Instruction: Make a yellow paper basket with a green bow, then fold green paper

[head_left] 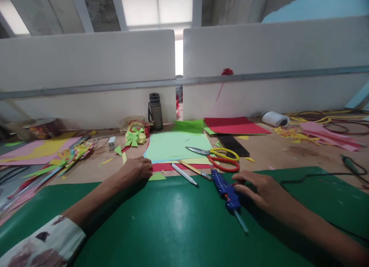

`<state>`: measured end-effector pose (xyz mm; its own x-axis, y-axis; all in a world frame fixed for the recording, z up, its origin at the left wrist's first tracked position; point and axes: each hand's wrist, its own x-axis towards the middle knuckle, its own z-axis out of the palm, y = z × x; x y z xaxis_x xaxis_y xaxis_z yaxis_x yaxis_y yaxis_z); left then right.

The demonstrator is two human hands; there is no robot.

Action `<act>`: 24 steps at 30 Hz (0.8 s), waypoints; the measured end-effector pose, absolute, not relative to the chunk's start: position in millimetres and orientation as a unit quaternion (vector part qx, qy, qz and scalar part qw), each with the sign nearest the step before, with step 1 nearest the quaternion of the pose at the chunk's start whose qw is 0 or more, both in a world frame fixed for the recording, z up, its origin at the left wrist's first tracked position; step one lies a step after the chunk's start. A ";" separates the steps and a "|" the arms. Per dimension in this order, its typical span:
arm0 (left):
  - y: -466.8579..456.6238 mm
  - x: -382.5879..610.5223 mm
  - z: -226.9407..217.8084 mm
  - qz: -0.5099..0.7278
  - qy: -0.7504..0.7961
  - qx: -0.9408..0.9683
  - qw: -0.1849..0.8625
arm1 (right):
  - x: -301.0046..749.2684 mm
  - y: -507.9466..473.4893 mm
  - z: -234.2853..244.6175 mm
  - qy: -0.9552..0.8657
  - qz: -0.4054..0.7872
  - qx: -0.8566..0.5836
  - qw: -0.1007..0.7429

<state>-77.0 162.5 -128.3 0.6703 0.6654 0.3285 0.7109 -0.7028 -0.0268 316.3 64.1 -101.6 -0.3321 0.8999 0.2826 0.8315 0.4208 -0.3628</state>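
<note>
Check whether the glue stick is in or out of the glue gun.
Partly in: the glue stick juts out of the rear end of the blue glue gun.

The head camera looks forward and down past both hands (141, 168) (262, 187).

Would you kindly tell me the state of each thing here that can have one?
Blue glue gun: lying on the green mat, glue stick protruding from its rear.
Scissors: lying down, blades closed or nearly so.
Gray bottle: upright, lid on.
White cylinder: on its side.
White pen: lying down, cap unclear.
Left hand: at the light-green paper's edge, fingers curled.
Right hand: beside the glue gun, contact unclear.
</note>
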 end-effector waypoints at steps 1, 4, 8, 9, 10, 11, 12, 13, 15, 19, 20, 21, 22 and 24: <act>161.4 -78.3 -125.0 -0.124 -0.369 -0.919 0.070 | 316.0 64.3 -101.4 -0.814 0.078 -0.530 0.226; 156.5 -76.7 -117.2 -0.058 -0.367 -0.926 0.068 | 315.8 65.3 -101.8 -0.820 0.078 -0.519 0.228; 156.1 -66.5 -114.7 -0.030 -0.402 -0.911 0.086 | 317.8 66.1 -104.7 -0.825 0.066 -0.513 0.228; 157.5 -63.6 -114.8 -0.026 -0.408 -0.908 0.089 | 318.2 66.1 -105.3 -0.825 0.062 -0.513 0.228; 159.2 -60.9 -114.9 -0.024 -0.411 -0.907 0.091 | 318.5 65.9 -105.7 -0.825 0.058 -0.514 0.229; 161.1 -58.3 -114.9 -0.022 -0.412 -0.906 0.092 | 318.6 65.7 -105.9 -0.825 0.057 -0.514 0.230; 162.9 -56.1 -114.7 -0.019 -0.411 -0.907 0.091 | 318.5 65.6 -105.8 -0.824 0.058 -0.514 0.230; 164.6 -54.3 -114.6 -0.016 -0.408 -0.908 0.090 | 318.4 65.4 -105.7 -0.824 0.060 -0.514 0.231; 167.5 -52.1 -114.7 -0.009 -0.406 -0.909 0.092 | 318.1 65.4 -105.5 -0.823 0.064 -0.514 0.232; 174.5 -52.5 -118.9 -0.003 -0.420 -0.900 0.112 | 320.0 66.4 -108.3 -0.822 0.066 -0.519 0.227; 177.0 -52.9 -120.2 -0.006 -0.428 -0.896 0.118 | 320.9 66.8 -109.6 -0.822 0.067 -0.519 0.226; 179.7 -53.0 -121.3 -0.010 -0.437 -0.891 0.123 | 321.9 67.2 -111.2 -0.822 0.067 -0.519 0.225; 182.7 -52.8 -121.8 -0.016 -0.448 -0.885 0.127 | 322.9 67.7 -112.8 -0.822 0.068 -0.519 0.226; 188.7 -50.9 -121.0 -0.027 -0.467 -0.873 0.136 | 324.6 68.8 -115.8 -0.821 0.068 -0.520 0.227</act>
